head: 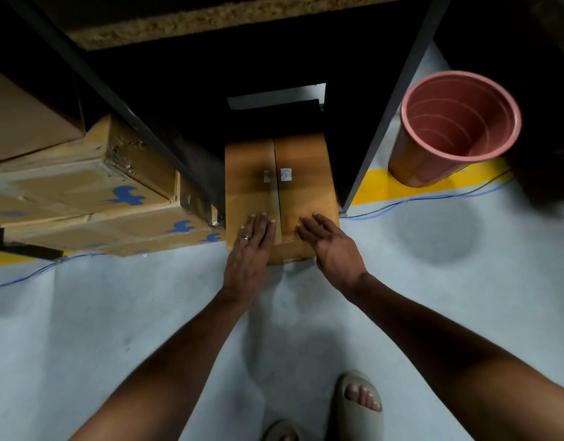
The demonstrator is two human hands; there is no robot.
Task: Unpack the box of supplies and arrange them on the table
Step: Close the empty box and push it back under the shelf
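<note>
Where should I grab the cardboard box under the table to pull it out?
Take the cardboard box by its near end, one hand on each front corner, coming from the open aisle side. Its far end sits back under the table, with stacked cartons close on the left. Both hands, left and right, lie flat on top, gripping nothing.

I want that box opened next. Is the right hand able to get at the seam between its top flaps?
Probably yes: the right hand already lies on the box, nothing covering the seam.
</note>
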